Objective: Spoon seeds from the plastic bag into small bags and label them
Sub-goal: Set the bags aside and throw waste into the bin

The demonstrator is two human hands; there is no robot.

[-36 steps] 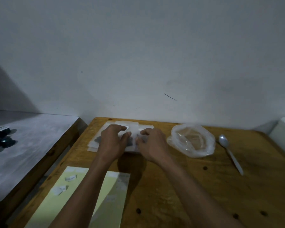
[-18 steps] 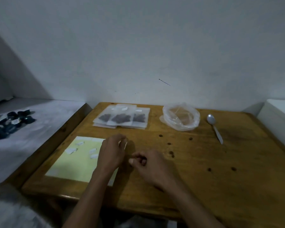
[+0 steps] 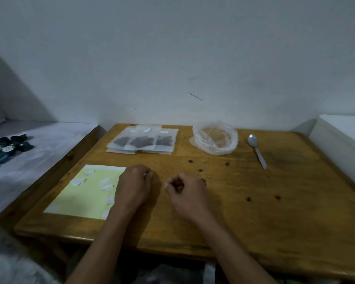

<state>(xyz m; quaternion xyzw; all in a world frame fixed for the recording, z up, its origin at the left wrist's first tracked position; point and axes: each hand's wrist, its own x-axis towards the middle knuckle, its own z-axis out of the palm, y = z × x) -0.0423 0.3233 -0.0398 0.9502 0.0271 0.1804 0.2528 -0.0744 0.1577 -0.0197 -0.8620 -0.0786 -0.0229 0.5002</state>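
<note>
Labelling looks to be the step in hand. The left hand (image 3: 134, 186) pinches something small and pale, likely a label, beside the yellow sheet (image 3: 80, 193); the right hand (image 3: 186, 190) is clenched on nothing visible. The filled small bags (image 3: 142, 141) lie at the worktop's (image 3: 275, 212) far edge, so the next move is a reach there.

Dark caps (image 3: 6, 149) (clustered) on grey counter (image 3: 49, 144).

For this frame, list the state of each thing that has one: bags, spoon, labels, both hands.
Small bags: filled, lying flat, overlapping, at the table's far edge.
Plastic bag: open, looks nearly empty.
Spoon: lying on the table, untouched.
Labels: several loose on the yellow sheet.
Left hand: curled, pinching something small and white.
Right hand: curled, holding nothing visible.
</note>
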